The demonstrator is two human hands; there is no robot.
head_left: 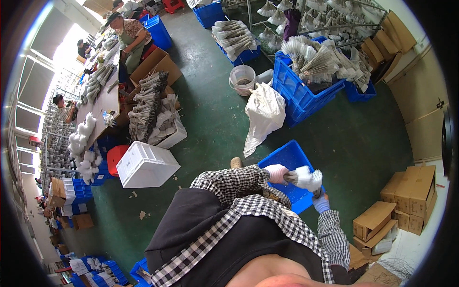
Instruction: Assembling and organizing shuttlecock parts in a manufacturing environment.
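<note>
My left hand [276, 173], in a pinkish-white glove, is closed round the stems of a bundle of white-tufted sticks [303, 177]. The bundle lies sideways over a blue plastic crate [288, 152], its fluffy white heads pointing right. My right hand [321, 203], in a pale blue glove with bare fingertips showing, is closed beside those heads at the crate's right corner. Between its fingers is a small greyish thing [317, 193], too small to name. Both my forearms wear black-and-white checked sleeves.
Ahead stand a tall blue crate [299, 91] heaped with similar bundles, a white sack [264, 112] and a translucent bucket [242, 79]. A white bin [143, 165] lies tipped at left. Cardboard boxes [410, 193] are stacked at right. A person [131, 38] works at a long table.
</note>
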